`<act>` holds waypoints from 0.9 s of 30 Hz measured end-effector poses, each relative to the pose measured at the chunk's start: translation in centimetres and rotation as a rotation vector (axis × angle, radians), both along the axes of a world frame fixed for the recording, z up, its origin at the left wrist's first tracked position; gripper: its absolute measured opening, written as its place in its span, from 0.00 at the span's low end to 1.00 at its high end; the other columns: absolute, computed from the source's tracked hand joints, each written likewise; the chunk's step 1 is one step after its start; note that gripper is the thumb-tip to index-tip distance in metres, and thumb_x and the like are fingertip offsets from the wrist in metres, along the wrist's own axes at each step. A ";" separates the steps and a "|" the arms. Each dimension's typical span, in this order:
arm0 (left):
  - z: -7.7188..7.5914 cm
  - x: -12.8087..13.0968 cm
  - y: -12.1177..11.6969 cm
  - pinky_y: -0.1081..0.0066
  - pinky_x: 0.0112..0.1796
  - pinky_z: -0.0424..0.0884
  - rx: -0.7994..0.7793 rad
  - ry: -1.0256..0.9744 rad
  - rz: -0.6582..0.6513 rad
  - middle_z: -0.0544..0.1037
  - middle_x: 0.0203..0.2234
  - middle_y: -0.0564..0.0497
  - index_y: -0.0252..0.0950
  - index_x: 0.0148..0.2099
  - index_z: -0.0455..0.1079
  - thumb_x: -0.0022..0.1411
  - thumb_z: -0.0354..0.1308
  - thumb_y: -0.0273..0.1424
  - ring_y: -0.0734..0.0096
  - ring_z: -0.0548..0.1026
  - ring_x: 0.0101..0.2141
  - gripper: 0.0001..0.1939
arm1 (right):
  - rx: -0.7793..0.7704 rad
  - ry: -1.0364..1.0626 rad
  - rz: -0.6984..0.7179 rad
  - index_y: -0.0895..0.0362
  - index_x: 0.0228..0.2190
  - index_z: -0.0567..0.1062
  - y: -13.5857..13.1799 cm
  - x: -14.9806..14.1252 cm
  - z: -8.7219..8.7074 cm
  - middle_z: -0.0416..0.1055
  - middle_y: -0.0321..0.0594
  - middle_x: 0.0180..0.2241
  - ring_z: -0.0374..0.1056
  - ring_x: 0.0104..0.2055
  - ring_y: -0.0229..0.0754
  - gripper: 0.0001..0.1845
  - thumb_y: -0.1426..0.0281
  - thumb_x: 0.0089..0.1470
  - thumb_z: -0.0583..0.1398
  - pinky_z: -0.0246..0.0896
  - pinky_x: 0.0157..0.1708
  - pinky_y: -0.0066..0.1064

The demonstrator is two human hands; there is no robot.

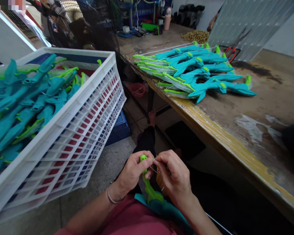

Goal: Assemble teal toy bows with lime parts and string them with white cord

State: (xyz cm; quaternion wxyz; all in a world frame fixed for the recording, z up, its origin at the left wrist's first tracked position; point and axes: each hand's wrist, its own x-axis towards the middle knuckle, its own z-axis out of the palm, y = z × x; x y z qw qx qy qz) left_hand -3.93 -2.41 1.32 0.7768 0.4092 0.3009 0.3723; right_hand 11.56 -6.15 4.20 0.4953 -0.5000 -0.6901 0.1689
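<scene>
My left hand is closed round the lime-green end of a teal and green plastic piece, which lies across my lap. With its fingertips pinched together, my right hand grips a thin white string right beside that green end. Both hands' fingertips almost meet at the string. More of the string shows below my right forearm. The piece's lower part is partly hidden by my right hand and arm.
To the left, a white plastic crate holds many similar teal pieces. On the worktable at the right lies a row of teal pieces with white strings stretched across. Scissors lie behind them. A red bowl sits below.
</scene>
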 end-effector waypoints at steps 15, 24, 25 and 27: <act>-0.6 0.4 -0.1 0.77 0.22 0.58 -0.047 -0.005 0.032 0.68 0.22 0.56 0.33 0.32 0.69 0.66 0.64 0.40 0.80 0.64 0.20 0.16 | 0.134 -0.243 -0.090 0.57 0.38 0.68 -0.4 -0.6 -0.9 0.68 0.40 0.32 0.65 0.34 0.42 0.06 0.79 0.66 0.57 0.66 0.33 0.34; -0.3 0.4 0.2 0.75 0.24 0.60 0.000 0.030 0.005 0.67 0.20 0.56 0.34 0.31 0.68 0.67 0.62 0.44 0.79 0.63 0.19 0.20 | 0.073 -0.139 -0.118 0.55 0.36 0.67 -0.8 -0.7 -1.1 0.68 0.38 0.31 0.65 0.33 0.40 0.07 0.79 0.66 0.56 0.62 0.32 0.32; -0.3 0.4 0.2 0.74 0.24 0.60 0.003 0.033 0.004 0.67 0.20 0.56 0.34 0.31 0.68 0.67 0.62 0.45 0.79 0.63 0.19 0.20 | 0.070 -0.134 -0.118 0.55 0.36 0.67 -0.8 -0.7 -1.0 0.68 0.38 0.31 0.65 0.33 0.40 0.07 0.79 0.66 0.56 0.62 0.32 0.31; -0.3 0.3 0.2 0.74 0.23 0.60 0.003 0.034 0.004 0.67 0.20 0.56 0.34 0.31 0.68 0.67 0.62 0.44 0.79 0.63 0.19 0.20 | 0.063 -0.125 -0.118 0.55 0.36 0.67 -0.9 -0.7 -1.0 0.68 0.38 0.31 0.65 0.33 0.40 0.07 0.79 0.66 0.56 0.61 0.32 0.31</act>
